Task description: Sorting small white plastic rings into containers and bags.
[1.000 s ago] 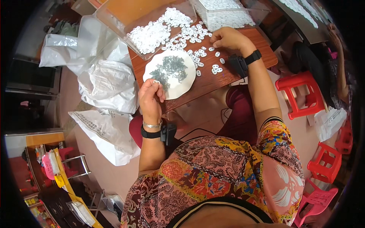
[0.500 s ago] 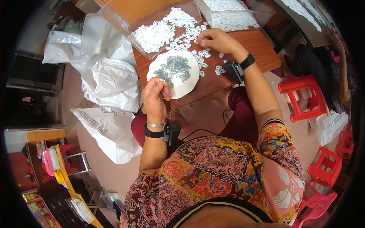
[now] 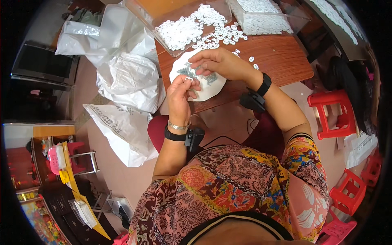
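My left hand [image 3: 179,93] pinches a small white oval piece with holes [image 3: 188,79] between thumb and fingers at the near left of a white plate [image 3: 211,92]. Small grey-green parts [image 3: 187,72], too fine to name, lie heaped on that plate. Over it reaches my right hand [image 3: 220,64], its fingers bent but apart and pointing left toward the left hand. Nothing shows between them. The right hand hides part of the heap.
Loose white oval pieces [image 3: 224,34] spill from a clear tray [image 3: 173,52] on the brown table [image 3: 281,57]. A fuller clear bin [image 3: 265,24] stands at the far right. White sacks [image 3: 126,81] lie at left; a red stool [image 3: 331,112] stands at right.
My right hand has moved left and nearer, from the loose white pieces to above the plate. My left hand keeps its white piece. The whole view has shifted slightly.
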Available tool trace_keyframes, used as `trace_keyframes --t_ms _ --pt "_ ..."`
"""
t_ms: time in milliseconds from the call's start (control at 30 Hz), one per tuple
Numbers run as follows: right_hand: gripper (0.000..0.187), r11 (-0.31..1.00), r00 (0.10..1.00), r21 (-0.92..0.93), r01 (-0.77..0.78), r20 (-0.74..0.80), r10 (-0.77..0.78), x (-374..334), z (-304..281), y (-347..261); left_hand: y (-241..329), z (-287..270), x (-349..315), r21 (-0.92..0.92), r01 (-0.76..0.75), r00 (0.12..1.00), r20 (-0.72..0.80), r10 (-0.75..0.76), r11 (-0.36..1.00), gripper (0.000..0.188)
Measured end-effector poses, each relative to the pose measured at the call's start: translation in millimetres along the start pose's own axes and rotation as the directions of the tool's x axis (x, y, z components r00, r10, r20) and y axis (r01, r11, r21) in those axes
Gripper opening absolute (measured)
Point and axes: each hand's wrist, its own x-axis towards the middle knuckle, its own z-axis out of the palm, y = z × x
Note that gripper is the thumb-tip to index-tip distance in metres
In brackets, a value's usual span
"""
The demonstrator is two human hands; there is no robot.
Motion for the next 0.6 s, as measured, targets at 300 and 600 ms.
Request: trace_keyframes --t_ms 300,600 --pt "0.039 0.832 0.922 -0.413 0.370 0.056 -0.382 1 26 8 -3 -1 1 -0.146 0.027 0.999 0.050 -0.020 0.989 0.018" --pt "0.041 0.706 0.876 -0.562 0.431 0.074 -0.477 1 32 10 -9 -1 -1 -0.157 -0.036 0.998 0.041 0.043 0.987 0.019"
